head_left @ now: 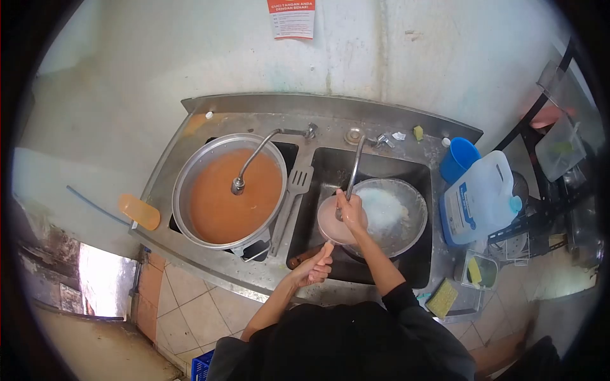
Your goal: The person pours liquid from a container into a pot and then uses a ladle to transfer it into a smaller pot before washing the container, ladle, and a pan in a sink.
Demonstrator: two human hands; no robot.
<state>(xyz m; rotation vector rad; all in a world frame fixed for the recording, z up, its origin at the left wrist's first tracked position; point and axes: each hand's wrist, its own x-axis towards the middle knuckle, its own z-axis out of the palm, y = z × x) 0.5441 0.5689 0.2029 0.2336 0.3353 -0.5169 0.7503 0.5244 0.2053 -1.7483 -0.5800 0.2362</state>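
Note:
My left hand (311, 272) is closed around the handle of a pale pink dipper (326, 223), whose round bowl is over the right sink basin. At the dipper, my right hand (353, 213) is closed around the lower end of the right faucet spout (358, 166). Part of the dipper's bowl is hidden behind that hand. Beside it in the same basin (394, 162) sits a wide metal bowl (416, 233) holding whitish suds or cloudy water.
Left of the basin stands a big pot (180, 209) of orange-brown liquid under another faucet (274, 135). A slotted spatula (297, 184) lies between them. Along the right are a blue cup (460, 159), a large plastic jug (476, 197) and a yellow sponge (442, 298). An orange bottle (140, 213) is at left.

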